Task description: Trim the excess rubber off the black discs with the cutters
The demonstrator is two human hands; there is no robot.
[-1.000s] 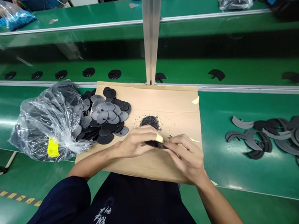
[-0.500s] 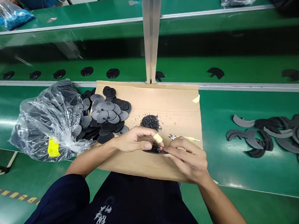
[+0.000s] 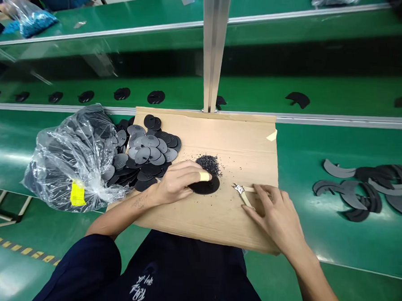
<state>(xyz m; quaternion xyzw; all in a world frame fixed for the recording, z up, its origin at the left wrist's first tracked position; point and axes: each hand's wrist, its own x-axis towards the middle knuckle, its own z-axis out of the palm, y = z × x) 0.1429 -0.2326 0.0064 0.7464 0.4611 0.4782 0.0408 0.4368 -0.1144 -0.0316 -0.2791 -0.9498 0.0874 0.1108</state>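
Note:
My left hand [image 3: 178, 181], with a yellow cot on one fingertip, grips a black plastic disc [image 3: 206, 186] that lies flat on the cardboard sheet [image 3: 231, 215]. Just beyond the disc is a small heap of black trimmings [image 3: 209, 162]. My right hand [image 3: 278, 216] rests on the cardboard to the right, fingers curled onto the pale handles of a small pair of cutters [image 3: 243, 191], whose metal jaws point left toward the disc. A pile of grey and black discs [image 3: 147, 152] lies left of my left hand.
A clear plastic bag of discs [image 3: 72, 157] with a yellow label spills onto the cardboard's left side. Curved black offcuts [image 3: 361, 186] lie on the green bench at right. Single black pieces ride the green belt [image 3: 258, 93] behind. An aluminium post [image 3: 213, 48] rises behind the cardboard.
The hands have parted. My left hand has laid the disc flat on the cardboard near the trimmings, and my right hand has moved right onto the cutters.

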